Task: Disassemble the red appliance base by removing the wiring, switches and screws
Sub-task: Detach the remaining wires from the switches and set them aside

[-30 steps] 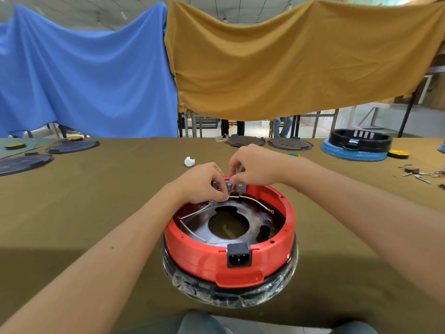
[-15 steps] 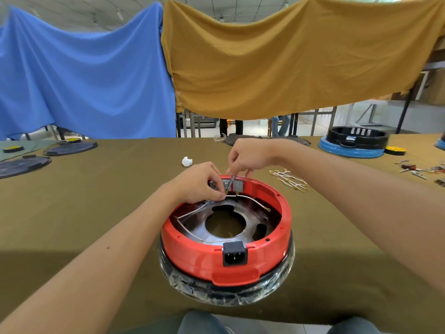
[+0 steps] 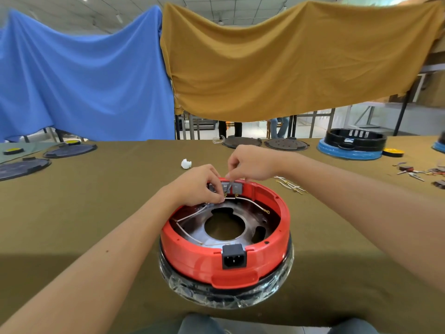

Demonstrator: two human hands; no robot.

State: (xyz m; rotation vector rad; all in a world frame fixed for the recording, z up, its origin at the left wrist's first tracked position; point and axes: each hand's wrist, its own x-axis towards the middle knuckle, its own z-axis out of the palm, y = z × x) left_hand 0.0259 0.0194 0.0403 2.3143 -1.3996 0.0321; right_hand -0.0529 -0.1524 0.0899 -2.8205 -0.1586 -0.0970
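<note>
Both hands work at the far rim of the red base (image 3: 225, 259): left hand (image 3: 197, 186) pinches a wire end (image 3: 225, 195), right hand (image 3: 252, 162) pinches a switch terminal (image 3: 230, 185).

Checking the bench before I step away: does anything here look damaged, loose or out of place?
One oddity: a small broken white shell-like piece lies alone on the olive table cloth, beyond the red round appliance base. A loose bundle of white wires lies right of the base, likely already removed.
</note>
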